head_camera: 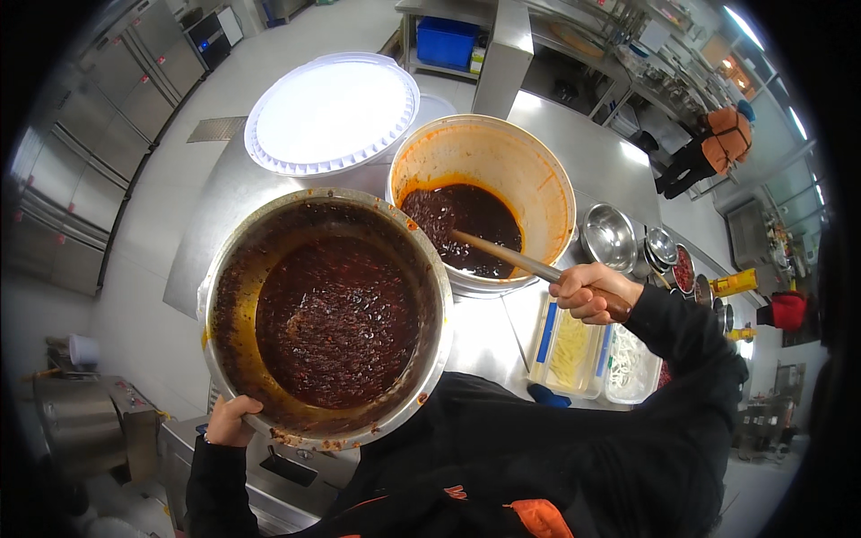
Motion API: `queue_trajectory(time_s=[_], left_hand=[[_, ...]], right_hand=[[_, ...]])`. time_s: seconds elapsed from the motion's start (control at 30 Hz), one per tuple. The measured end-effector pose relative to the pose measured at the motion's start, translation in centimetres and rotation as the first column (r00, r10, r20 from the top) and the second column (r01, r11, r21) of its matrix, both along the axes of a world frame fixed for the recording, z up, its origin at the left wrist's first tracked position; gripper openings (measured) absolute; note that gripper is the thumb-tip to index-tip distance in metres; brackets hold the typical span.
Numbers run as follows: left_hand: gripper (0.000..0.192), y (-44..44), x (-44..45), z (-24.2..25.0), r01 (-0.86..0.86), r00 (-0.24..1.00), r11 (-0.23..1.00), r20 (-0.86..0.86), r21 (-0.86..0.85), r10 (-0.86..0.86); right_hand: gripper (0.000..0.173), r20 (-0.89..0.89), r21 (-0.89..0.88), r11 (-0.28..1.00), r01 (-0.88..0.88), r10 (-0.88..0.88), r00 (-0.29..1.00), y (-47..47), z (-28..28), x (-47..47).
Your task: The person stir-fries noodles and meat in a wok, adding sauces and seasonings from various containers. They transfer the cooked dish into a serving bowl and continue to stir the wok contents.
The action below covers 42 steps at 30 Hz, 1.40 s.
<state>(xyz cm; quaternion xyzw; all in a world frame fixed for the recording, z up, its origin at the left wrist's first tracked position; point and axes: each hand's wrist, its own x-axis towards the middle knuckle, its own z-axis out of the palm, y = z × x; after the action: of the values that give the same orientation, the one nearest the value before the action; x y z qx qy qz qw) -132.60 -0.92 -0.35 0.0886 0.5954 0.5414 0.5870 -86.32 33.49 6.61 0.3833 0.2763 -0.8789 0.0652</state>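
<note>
My left hand (232, 420) grips the near rim of a large metal pot (440, 296). Dark red, oily chili sauce (340, 323) with bits in it covers the pot's bottom, and smears mark the rim. My right hand (595, 292) is closed around the handle of a long ladle (511, 257). Its lower end is in a white plastic bucket (531, 168), hidden by the dark sauce (488, 218) there. Orange oil streaks the bucket's inner wall. Pot and bucket stand side by side, the pot's rim overlapping the bucket's edge in view.
A white plastic lid (333, 114) lies behind the pot on the steel table (202, 249). To the right are a metal bowl (609, 235), a tub of yellow strips (572, 353) and a tub of white strips (629, 363). A person (723, 144) in orange stands further off.
</note>
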Motion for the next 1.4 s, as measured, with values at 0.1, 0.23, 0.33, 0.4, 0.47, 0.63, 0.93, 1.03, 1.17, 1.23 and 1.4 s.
queue_trajectory(time_s=[0.1,0.23,0.33,0.4,0.47,0.63,0.93,1.03,1.17,1.23,1.4], left_hand=[[0.042,-0.9,0.7,0.4,0.022,0.998,0.998,0.059,0.057,-0.026],[0.036,-1.6,2.0,0.9,-0.021,0.999,1.000,0.034,0.009,0.021],[0.036,-2.2,3.1,1.4,-0.023,0.997,0.996,0.082,0.085,0.016],[0.036,-2.7,3.4,1.9,-0.004,0.997,1.000,0.080,0.014,0.002],[0.035,-3.2,3.9,2.0,0.020,0.994,1.000,0.111,0.006,-0.020],[0.035,-3.6,4.8,1.5,0.024,0.986,0.999,0.165,0.043,-0.031],[0.023,-3.8,5.2,1.7,0.007,0.992,0.999,0.129,0.037,-0.011],[0.016,-3.9,4.1,0.2,0.050,0.985,0.995,0.159,0.085,-0.063],[0.013,-3.5,3.0,-2.9,-0.010,0.982,0.996,0.191,0.086,-0.007],[0.024,-3.2,2.7,-4.0,0.020,0.977,0.994,0.210,0.106,-0.042],[0.040,-3.2,2.3,-4.0,0.092,0.989,0.983,0.103,0.161,-0.110]], right_hand=[[0.022,-0.069,0.039,0.995,0.088,-0.085,0.994,-2.5,0.3,1.1],[0.020,-0.148,0.025,0.973,0.231,-0.225,0.963,-5.7,1.9,2.1],[0.017,-0.159,0.051,0.954,0.294,-0.283,0.946,-7.5,3.9,2.9],[0.016,-0.165,0.068,0.940,0.334,-0.319,0.933,-8.6,5.6,3.4],[0.008,-0.185,0.087,0.919,0.384,-0.364,0.913,-10.0,7.4,4.0],[0.012,-0.257,0.237,0.863,0.445,-0.386,0.886,-14.3,12.8,4.5],[0.017,0.147,0.537,0.830,0.151,-0.268,0.952,-24.2,16.5,3.2],[0.017,0.374,0.558,0.818,-0.138,-0.099,0.922,-26.7,13.3,1.7],[0.021,0.550,0.835,-0.032,-0.549,0.042,0.834,-29.2,6.3,-0.7],[0.027,0.604,0.775,-0.181,-0.605,-0.067,0.794,-30.1,3.5,-1.2],[0.019,0.498,0.774,-0.274,-0.571,-0.293,0.816,-33.8,-0.5,-1.3]])
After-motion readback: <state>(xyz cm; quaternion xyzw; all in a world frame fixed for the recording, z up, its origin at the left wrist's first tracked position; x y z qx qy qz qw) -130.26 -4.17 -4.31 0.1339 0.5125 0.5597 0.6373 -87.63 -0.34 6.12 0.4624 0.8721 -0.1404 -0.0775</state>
